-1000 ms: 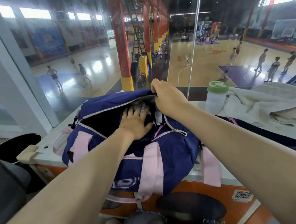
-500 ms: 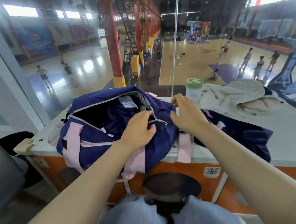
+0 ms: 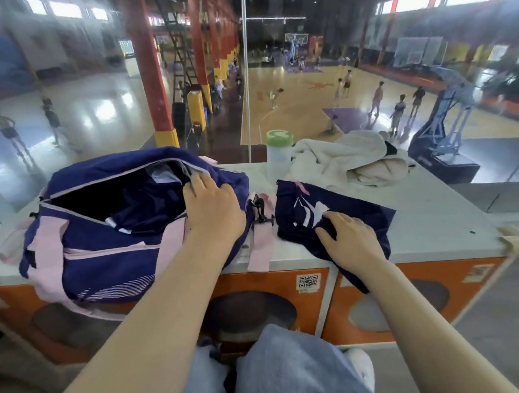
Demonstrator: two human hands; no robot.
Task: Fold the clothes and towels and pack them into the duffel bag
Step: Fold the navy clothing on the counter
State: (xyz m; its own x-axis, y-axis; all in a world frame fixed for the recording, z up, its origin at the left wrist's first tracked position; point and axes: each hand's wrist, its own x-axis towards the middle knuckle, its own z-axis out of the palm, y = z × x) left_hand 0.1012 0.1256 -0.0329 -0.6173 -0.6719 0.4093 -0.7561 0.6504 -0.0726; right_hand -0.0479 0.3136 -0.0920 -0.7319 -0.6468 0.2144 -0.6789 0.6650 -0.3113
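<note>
A navy duffel bag (image 3: 109,259) with pink straps lies unzipped on the left of the white tabletop (image 3: 437,214). Dark clothing shows inside it. My left hand (image 3: 213,208) rests on the bag's right end, with its fingers curled over the zip edge. To the right of the bag a navy garment (image 3: 308,205) with white markings lies flat and hangs partly over the table's front edge. My right hand (image 3: 350,236) grips a bunched fold of that garment. A crumpled white towel (image 3: 335,160) sits behind it.
A clear bottle with a green lid (image 3: 279,152) stands at the table's back edge beside the towel. A beige cloth (image 3: 382,169) lies under the towel's right side. A glass wall runs right behind the table. The orange table front (image 3: 288,280) and a dark stool are at my knees.
My right hand left the bag's right end and moved right onto the navy garment. My left hand shifted to the bag's right end. The view pulled back and rightwards.
</note>
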